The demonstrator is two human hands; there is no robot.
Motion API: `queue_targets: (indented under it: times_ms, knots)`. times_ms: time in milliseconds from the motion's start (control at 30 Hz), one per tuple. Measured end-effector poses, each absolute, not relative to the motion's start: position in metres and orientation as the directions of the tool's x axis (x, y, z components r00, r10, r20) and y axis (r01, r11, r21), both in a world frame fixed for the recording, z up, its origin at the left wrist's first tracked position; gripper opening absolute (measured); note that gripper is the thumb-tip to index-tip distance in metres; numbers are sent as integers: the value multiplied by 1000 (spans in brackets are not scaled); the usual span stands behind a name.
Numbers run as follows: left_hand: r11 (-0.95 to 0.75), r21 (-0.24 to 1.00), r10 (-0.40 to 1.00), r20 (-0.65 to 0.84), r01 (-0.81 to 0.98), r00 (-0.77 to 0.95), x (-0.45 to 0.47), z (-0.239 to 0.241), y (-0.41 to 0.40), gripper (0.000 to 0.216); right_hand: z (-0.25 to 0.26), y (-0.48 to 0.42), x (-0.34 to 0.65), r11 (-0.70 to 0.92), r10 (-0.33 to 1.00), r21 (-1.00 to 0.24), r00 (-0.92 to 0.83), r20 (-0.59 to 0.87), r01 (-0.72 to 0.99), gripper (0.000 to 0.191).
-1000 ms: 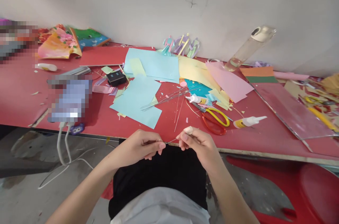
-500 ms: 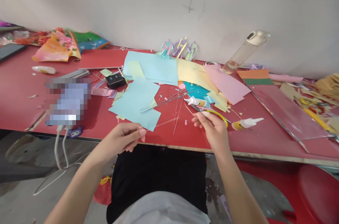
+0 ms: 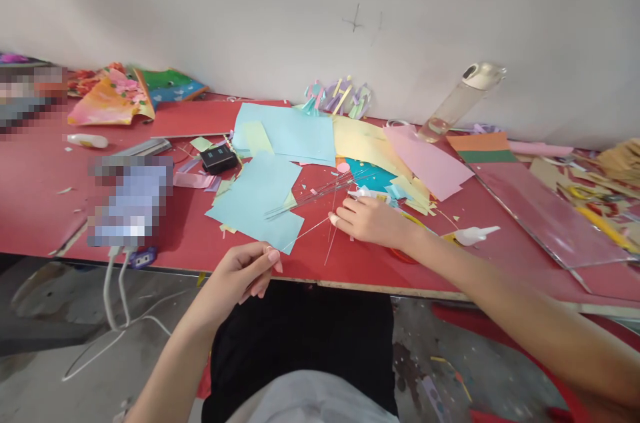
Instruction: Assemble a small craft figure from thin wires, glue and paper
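A thin pale wire (image 3: 307, 234) slants between my two hands above the red table. Its lower end is pinched by the thumb and forefinger of my left hand (image 3: 247, 269), near the table's front edge. The thumb and fingertips of my right hand (image 3: 367, 219) close on its upper end. Just behind lies a loose bundle of thin wires (image 3: 305, 199), partly across a light blue paper sheet (image 3: 255, 193). My right hand partly covers a white glue bottle (image 3: 381, 197). Scissors with a yellow handle (image 3: 412, 219) lie partly hidden under my right forearm.
Another glue bottle (image 3: 477, 235) lies right of my forearm. Farther back are yellow paper (image 3: 365, 138), pink paper (image 3: 425, 159), a leaning water bottle (image 3: 450, 106) and small paper figures (image 3: 341, 95). A black box (image 3: 219, 159) and a blurred phone (image 3: 135, 199) are at left.
My right hand has moved left from beside the scissors and now pinches the wire's upper end. My left hand stays almost in place, still pinching.
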State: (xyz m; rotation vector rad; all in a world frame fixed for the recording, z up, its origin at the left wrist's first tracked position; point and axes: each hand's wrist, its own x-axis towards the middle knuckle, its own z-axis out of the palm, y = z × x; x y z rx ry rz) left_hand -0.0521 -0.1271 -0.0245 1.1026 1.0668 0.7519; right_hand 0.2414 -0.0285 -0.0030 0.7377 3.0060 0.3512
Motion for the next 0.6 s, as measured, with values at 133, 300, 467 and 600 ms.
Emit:
queue_targets:
  times_ms: [133, 300, 467, 600]
  knots:
    - [299, 954, 913, -277, -29, 299, -49, -23, -129, 38, 4, -29, 255, 917, 392, 20, -911, 127, 398, 33]
    - [268, 962, 934, -246, -52, 259, -41, -20, -129, 40, 16, -71, 251, 771, 574, -339, -356, 738, 540, 23]
    - [192, 980, 943, -169, -55, 287, -27, -18, -125, 38, 12, -126, 206, 456, 814, -890, 389, 431, 33, 11]
    - [146, 989, 938, -135, -9, 318, -15, -15, -127, 38, -4, -151, 170, -29, 996, -971, 74, -48, -239, 12]
